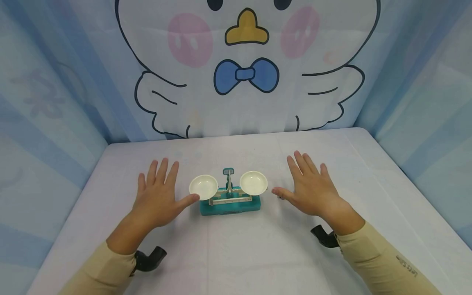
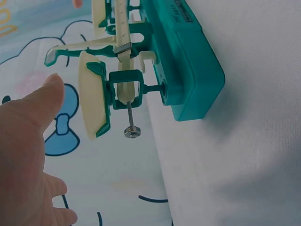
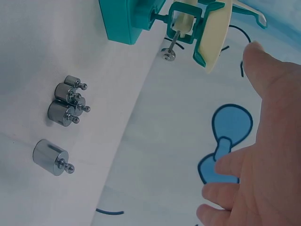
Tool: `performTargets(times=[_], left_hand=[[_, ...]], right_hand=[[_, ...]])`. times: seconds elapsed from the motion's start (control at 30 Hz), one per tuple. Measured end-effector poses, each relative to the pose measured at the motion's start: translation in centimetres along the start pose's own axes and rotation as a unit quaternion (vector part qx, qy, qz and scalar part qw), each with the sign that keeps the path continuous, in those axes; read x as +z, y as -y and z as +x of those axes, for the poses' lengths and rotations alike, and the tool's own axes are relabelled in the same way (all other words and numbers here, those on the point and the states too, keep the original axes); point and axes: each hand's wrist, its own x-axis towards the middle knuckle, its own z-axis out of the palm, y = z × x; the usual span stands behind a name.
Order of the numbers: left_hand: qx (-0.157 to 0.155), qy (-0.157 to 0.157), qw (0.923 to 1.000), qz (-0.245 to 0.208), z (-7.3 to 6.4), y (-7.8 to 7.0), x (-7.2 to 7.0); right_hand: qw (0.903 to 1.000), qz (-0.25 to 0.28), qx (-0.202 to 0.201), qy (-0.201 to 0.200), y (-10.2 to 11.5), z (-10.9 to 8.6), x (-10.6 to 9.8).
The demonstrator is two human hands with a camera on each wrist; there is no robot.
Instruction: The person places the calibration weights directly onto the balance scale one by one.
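A small teal balance scale (image 1: 230,209) stands mid-table with a shallow cream pan on each side. My left hand (image 1: 156,200) hovers left of it with fingers spread, its thumb overlapping the edge of the left pan (image 1: 203,186) in the head view. To the right, my right hand (image 1: 313,190) is spread the same way, its thumb pointing toward the right pan (image 1: 253,183). Neither hand holds anything. Several shiny metal weights (image 3: 51,157) with knobbed tops stand on the table in the right wrist view; my right hand mostly hides them in the head view.
A white cloth covers the table (image 1: 236,254). Behind it hangs a curtain (image 1: 247,110) printed with a cartoon bird and a blue bow tie, and pale blue fabric flanks both sides. Black wrist mounts (image 1: 149,259) stick out beneath the beige sleeves (image 1: 380,258).
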Motion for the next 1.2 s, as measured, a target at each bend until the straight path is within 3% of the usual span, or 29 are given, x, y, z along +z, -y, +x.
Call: performTargets(times=[0.37, 0.53, 0.63, 0.83, 0.97, 1.07, 1.2], left_hand=[[0.003, -0.008, 1.0, -0.003, -0.1, 0.0, 0.1], [0.023, -0.018, 0.9984, -0.049, -0.3, 0.6, 0.6], [0.023, -0.002, 0.9948, -0.099, -0.5, 1.1, 1.2], [-0.005, 0.026, 0.9788, -0.203, -0.3, 1.7, 2.8], [-0.028, 0.032, 0.9631, -0.266, 0.0, 2.1, 4.5], [-0.044, 0.039, 0.9528, -0.298, 0.1, 2.4, 5.6], [-0.066, 0.042, 0.945, -0.317, 0.2, 2.5, 6.7]], right_hand=[[0.9999, 0.014, -0.002, -0.006, -0.2, 0.0, 0.1], [0.9959, 0.078, -0.026, -0.037, -0.7, 0.0, 0.4], [0.9903, 0.125, -0.038, -0.047, -1.1, -0.1, 0.8], [0.9842, 0.163, -0.047, -0.052, -2.0, -0.5, 1.6], [0.9828, 0.172, -0.045, -0.051, -2.6, -0.6, 2.1], [0.9826, 0.176, -0.036, -0.048, -3.1, -0.4, 2.7], [0.9816, 0.184, -0.025, -0.044, -3.7, -0.2, 3.6]])
